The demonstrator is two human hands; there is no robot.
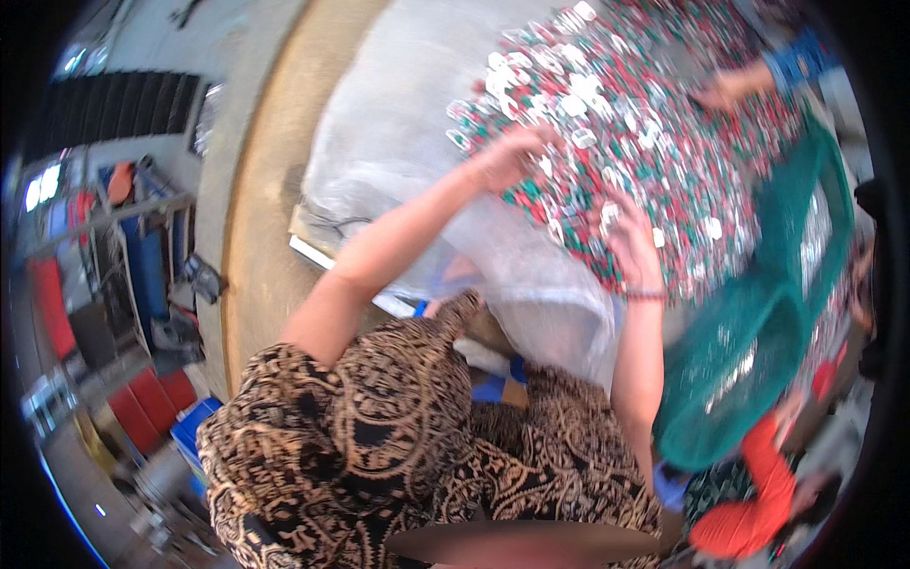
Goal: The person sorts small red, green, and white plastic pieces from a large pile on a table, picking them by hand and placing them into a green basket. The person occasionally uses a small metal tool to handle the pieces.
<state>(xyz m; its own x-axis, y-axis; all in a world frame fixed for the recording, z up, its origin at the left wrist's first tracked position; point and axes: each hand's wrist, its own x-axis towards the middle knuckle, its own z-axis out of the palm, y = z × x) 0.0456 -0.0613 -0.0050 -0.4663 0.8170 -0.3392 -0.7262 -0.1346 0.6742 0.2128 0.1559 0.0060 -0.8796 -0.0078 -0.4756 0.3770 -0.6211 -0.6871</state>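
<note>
Patterned top (389,417) fills the near edge, black and tan, bare forearms reaching up and out from it. Right grip (633,242), a bare hand with a band (646,296) at the wrist, is over the near part of the heap, fingers curled; white piece right at the fingertips, can't tell if pinched or just lying behind. Left grip (512,161), also bare, is at the heap's left edge, fingers bent and blurred, can't tell if holding anything. Pieces (664,156) are small, red, green and white, heaped loose on a pale sheet (379,142), the bigger white ones mostly toward the left side. Sheet covers the surface (313,252) and hangs over its near edge by the lap. Two green baskets right of the heap, near basket (697,431) and far basket (789,213), both tilted. Orange sleeve (763,474) of another person lower right. Across the heap, a co-worker's hand (725,90) with blue sleeve (801,68) reaches the pieces. Far left, red box (152,408) and a rack (147,204) with mixed stuff
</note>
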